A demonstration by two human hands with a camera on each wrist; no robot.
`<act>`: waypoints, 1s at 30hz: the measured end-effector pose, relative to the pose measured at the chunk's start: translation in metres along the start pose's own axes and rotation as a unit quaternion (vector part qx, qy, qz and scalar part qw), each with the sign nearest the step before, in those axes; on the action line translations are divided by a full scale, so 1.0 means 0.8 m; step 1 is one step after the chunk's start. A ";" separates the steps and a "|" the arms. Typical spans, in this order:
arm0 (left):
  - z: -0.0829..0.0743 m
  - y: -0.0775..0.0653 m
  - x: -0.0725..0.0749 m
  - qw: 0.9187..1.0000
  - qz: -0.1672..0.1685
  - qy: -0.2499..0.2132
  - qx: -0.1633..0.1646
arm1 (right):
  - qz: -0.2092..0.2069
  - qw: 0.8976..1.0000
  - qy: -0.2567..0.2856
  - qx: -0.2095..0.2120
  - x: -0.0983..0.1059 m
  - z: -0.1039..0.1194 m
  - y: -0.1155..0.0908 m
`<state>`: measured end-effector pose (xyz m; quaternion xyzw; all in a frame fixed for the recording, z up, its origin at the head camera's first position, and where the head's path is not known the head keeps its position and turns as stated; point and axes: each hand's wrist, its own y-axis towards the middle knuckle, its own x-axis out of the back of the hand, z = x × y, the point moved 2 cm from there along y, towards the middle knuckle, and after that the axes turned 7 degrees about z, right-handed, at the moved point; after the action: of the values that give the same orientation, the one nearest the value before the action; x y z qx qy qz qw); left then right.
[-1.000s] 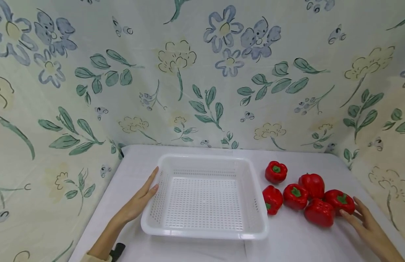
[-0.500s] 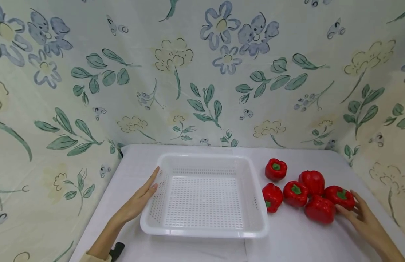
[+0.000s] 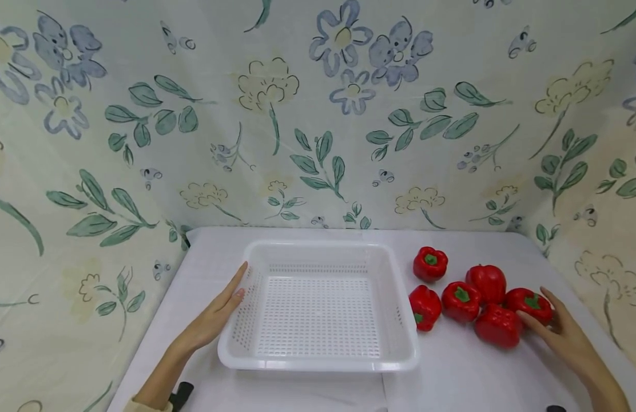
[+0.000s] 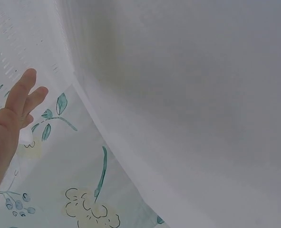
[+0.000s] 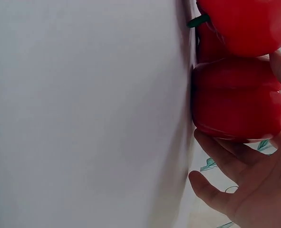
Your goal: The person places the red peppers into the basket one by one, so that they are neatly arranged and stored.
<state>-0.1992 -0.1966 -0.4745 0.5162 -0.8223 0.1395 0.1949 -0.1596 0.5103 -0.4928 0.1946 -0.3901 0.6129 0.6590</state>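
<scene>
A white plastic basket (image 3: 318,363) with perforated sides and bottom stands mid-table, nothing inside. My left hand (image 3: 210,327) rests with straight fingers along its left wall; the left wrist view shows this hand (image 4: 14,114) at the left edge. At far right, my right hand (image 3: 567,335) holds the rightmost red bell pepper (image 3: 521,298), green stem up, its thumb on the near side. In the right wrist view that pepper (image 5: 237,102) sits between thumb and fingers, low on the table. A bumpy red bell pepper (image 3: 498,326) lies just left of the thumb.
Several other red bell peppers cluster right of the basket: one at the back (image 3: 430,263), one beside the basket wall (image 3: 425,309), two between (image 3: 461,302). A white cloth covers the table (image 3: 328,392). Floral fabric (image 3: 318,114) hangs behind and at both sides.
My right hand has moved in around the rightmost bell pepper, its thumb sliding left and farther along the near side. The left hand stays at the basket. The head view has shifted slightly.
</scene>
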 end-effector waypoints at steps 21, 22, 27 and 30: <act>0.003 0.002 0.004 1.000 0.014 -0.025 -0.001 | -0.095 0.995 -0.017 0.012 0.026 0.049 0.005; 0.003 0.002 0.004 1.000 0.015 -0.025 -0.001 | -0.101 0.995 -0.019 0.020 0.028 0.058 0.003; 0.000 0.002 0.004 0.999 0.019 -0.028 -0.002 | -0.119 0.991 -0.029 0.053 0.039 0.111 -0.005; -0.001 0.000 0.004 0.999 0.020 -0.028 0.002 | -0.104 0.990 -0.023 0.089 0.042 0.144 -0.007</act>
<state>-0.2004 -0.1986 -0.4727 0.5035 -0.8374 0.1302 0.1681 -0.1878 0.4467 -0.3945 0.3063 -0.3266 0.5686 0.6901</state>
